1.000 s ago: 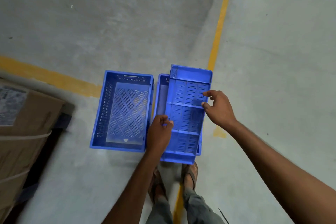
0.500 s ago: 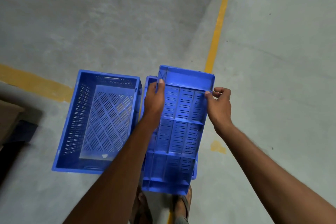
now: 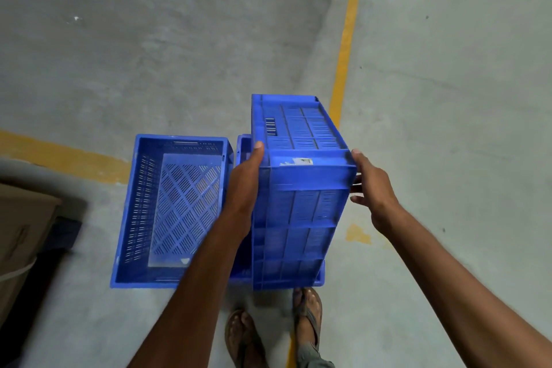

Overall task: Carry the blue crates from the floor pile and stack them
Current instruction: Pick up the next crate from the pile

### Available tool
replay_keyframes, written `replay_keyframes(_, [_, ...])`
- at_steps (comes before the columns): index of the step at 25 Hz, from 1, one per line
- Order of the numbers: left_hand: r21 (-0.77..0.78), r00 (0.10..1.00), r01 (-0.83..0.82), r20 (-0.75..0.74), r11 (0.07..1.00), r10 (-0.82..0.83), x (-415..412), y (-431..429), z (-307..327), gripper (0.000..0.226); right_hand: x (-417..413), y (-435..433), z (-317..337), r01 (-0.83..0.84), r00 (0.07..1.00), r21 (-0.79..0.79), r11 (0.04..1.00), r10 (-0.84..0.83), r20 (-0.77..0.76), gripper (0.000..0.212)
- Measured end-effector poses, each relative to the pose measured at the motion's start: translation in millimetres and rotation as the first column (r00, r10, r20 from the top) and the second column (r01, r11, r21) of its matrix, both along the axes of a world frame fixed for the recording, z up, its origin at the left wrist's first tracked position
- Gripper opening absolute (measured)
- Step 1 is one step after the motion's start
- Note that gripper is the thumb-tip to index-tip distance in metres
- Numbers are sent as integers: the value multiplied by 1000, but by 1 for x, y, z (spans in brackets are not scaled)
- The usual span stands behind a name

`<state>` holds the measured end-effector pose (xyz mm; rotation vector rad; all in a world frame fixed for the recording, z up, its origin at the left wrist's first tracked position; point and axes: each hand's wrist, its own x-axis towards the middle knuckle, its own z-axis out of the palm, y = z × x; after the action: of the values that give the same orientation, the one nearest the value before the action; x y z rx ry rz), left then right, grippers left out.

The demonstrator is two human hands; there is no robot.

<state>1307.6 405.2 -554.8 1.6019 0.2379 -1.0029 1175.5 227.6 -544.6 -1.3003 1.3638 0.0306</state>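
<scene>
The left hand is grasping the upended crate between both hands by its left wall, the right hand is pressing straightened fingers against its right wall; an open crate is lying left of the left hand

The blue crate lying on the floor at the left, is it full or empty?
Empty: the floor crate sits open side up, its slotted lattice bottom bare except for one small pale scrap.
</scene>
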Motion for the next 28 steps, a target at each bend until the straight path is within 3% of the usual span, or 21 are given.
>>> replay_keyframes(2, [11,995,51,91,999,-51,-4,7,9,41,-12,10,13,-7,1000,-3,1000,7,10,31])
replay_keyframes(4, [-11,992,104,75,995,-103,-15,16,20,33,-22,15,21,-5,1000,6,1000,6,-19,29])
replay_keyframes(7, [-92,998,68,13,993,-67,-38,23,41,8,-27,16,26,-36,992,22,999,38,-116,39])
replay_keyframes(8, [-136,996,93,8,986,-93,-44,22,48,18,-25,16,28,-72,984,2,997,71,-164,47])
replay_keyframes(11, [-197,995,98,28,975,-94,-57,22,67,27,-15,9,40,-343,860,-244,907,198,-470,59])
replay_keyframes(12, [-185,995,99,52,978,-91,-60,23,67,25,-10,6,49,-367,857,-342,865,171,-487,55])
replay_keyframes(15, [-202,992,104,88,974,-88,-69,25,81,19,9,0,82,-190,974,-489,851,103,-201,23])
replay_keyframes(17, [-191,986,146,109,971,-127,-75,27,89,22,23,2,102,-122,993,-501,857,101,-70,19])
replay_keyframes(19, [-160,977,192,124,968,-173,-82,28,100,22,40,7,114,-73,993,-396,915,105,59,24])
replay_keyframes(21, [-110,966,223,158,969,-205,-90,33,97,15,56,15,118,-28,986,-96,995,43,159,19])
replay_keyframes(23, [-83,955,245,191,966,-226,-94,37,98,19,68,21,120,5,991,107,994,-19,135,17])
replay_keyframes(26, [-110,936,288,242,951,-255,-100,48,106,31,75,25,124,-7,995,232,973,-15,94,21])
replay_keyframes(28, [-119,923,330,248,936,-294,-108,58,112,23,74,30,129,-12,996,382,924,-24,91,24])
